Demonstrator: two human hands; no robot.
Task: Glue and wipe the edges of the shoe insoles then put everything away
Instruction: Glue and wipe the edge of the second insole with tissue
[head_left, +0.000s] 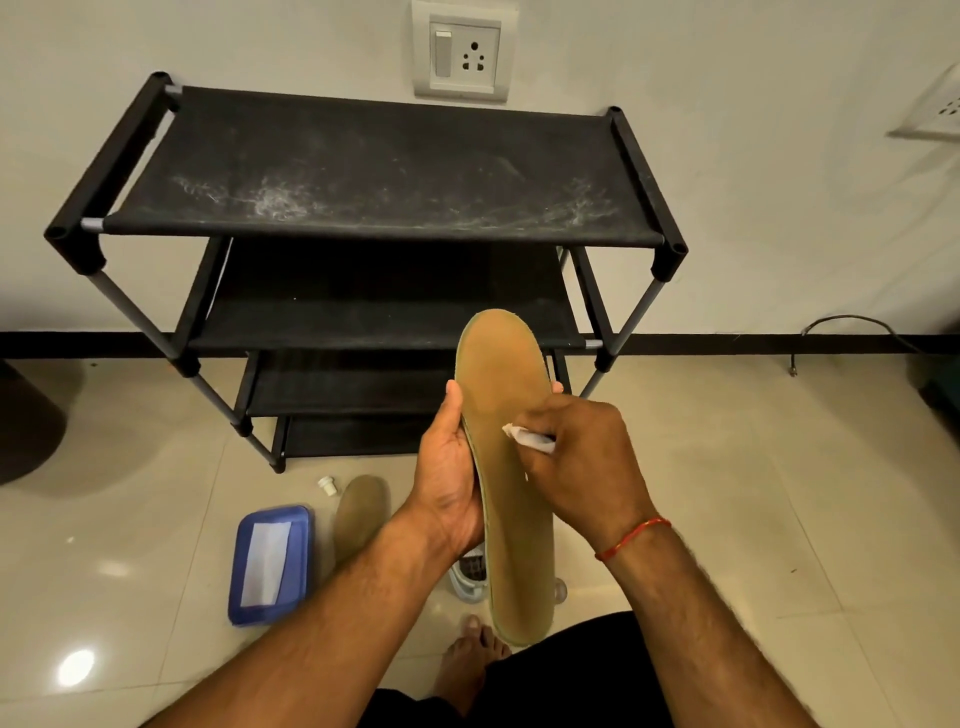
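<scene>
- the left hand (449, 483) grips a long tan shoe insole (498, 374) by its left edge, thumb on the face, fingertips curled round behind; the insole stands nearly upright, toe end up
- the right hand (582, 457) pinches a small white glue tube (530, 440), its tip touching the insole's face just right of the left thumb
- a second tan insole (361, 509) lies on the cream tiled floor (779, 493) below and left of the left hand, a small white cap (327, 486) just beside its toe
- a blue rectangular plastic box (270, 564) sits further left
- a black fabric shoe rack (363, 171) stands beyond both hands
</scene>
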